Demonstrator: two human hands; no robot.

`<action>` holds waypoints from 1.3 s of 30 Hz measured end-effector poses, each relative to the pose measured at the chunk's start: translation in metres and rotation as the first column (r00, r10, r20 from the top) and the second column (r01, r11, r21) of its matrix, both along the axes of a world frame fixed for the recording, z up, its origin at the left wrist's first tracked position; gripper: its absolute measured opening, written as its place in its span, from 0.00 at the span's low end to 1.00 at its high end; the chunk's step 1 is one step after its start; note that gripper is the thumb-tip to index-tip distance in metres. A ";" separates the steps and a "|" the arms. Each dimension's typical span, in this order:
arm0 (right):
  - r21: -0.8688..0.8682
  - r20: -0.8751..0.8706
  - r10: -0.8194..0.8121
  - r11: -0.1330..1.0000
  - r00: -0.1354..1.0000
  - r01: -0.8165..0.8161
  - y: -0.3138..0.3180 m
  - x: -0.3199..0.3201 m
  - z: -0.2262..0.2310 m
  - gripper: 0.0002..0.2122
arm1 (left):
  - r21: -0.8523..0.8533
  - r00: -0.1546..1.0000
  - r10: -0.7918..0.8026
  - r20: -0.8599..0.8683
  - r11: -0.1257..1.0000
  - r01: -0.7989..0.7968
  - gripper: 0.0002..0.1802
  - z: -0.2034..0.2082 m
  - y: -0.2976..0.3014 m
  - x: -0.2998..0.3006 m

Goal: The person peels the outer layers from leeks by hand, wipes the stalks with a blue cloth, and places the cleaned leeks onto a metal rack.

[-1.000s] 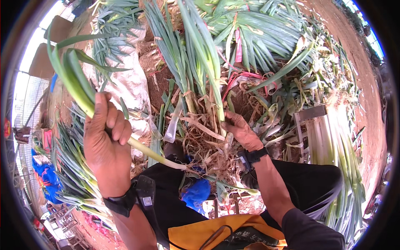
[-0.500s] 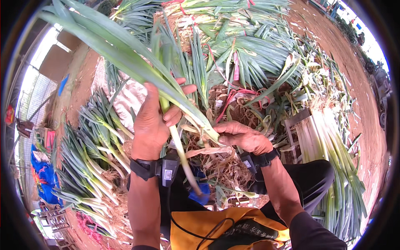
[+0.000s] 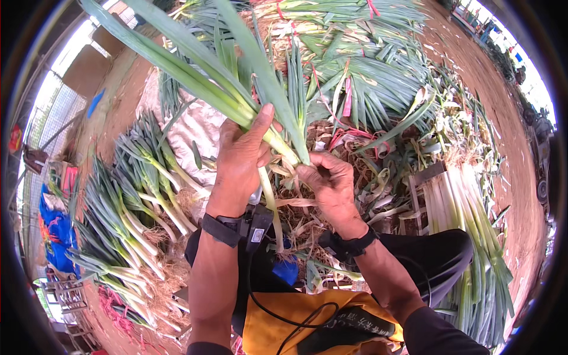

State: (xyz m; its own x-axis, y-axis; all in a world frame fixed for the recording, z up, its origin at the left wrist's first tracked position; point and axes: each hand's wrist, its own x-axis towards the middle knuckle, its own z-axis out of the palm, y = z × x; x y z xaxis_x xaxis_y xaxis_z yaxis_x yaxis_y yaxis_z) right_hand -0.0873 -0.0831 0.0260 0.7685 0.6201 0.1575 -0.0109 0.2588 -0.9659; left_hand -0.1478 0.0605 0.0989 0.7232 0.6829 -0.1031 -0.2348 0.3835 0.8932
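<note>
My left hand point(image 3: 239, 157) is wrapped round the green onion stalks point(image 3: 239, 112), whose long green leaves reach up to the far left. Below that hand a thin pale stalk point(image 3: 270, 204) hangs down with its root end towards my lap. With its thumb and fingers pinched together, my right hand point(image 3: 332, 186) grips the lower end of a broad green leaf point(image 3: 278, 97). This leaf angles away from the other leaves, and its lower end lies close beside the pale part of the stalks. Whether it is fully detached there I cannot tell.
Unpeeled green onions with roots point(image 3: 127, 219) lie at the left. Clean white-stemmed ones point(image 3: 464, 219) rest on a low stand point(image 3: 427, 175) at the right. Dry peelings point(image 3: 302, 222) cover the ground between my knees. Tied green onion bundles point(image 3: 367, 77) are heaped at the far side.
My left hand has shifted right; my right hand has moved slightly up and left, now pinching the leaf's lower end. That leaf now stands apart from the other leaves.
</note>
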 end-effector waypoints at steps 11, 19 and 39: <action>0.141 -0.263 -0.021 0.988 0.965 0.060 -0.010 -0.015 -0.009 0.03 | 0.094 0.994 -0.100 -0.041 0.990 0.104 0.11 0.001 0.003 -0.005; -0.359 0.525 0.292 0.928 0.799 -0.103 -0.069 -0.004 -0.065 0.01 | 0.121 0.996 0.069 0.052 0.990 -0.075 0.11 0.002 0.048 -0.024; -0.909 0.143 0.589 -0.239 0.796 0.341 -0.237 0.030 -0.267 0.08 | 0.188 0.964 0.265 0.026 0.946 -0.265 0.12 0.011 0.039 -0.027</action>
State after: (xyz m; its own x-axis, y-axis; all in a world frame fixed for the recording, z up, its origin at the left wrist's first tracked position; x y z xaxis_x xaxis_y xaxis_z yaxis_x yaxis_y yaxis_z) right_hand -0.0574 -0.3204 -0.2413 0.7438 0.4260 -0.5151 0.5634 -0.8142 0.1402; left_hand -0.1747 0.0993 0.1103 0.5131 0.8571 0.0463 -0.3056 0.1320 0.9430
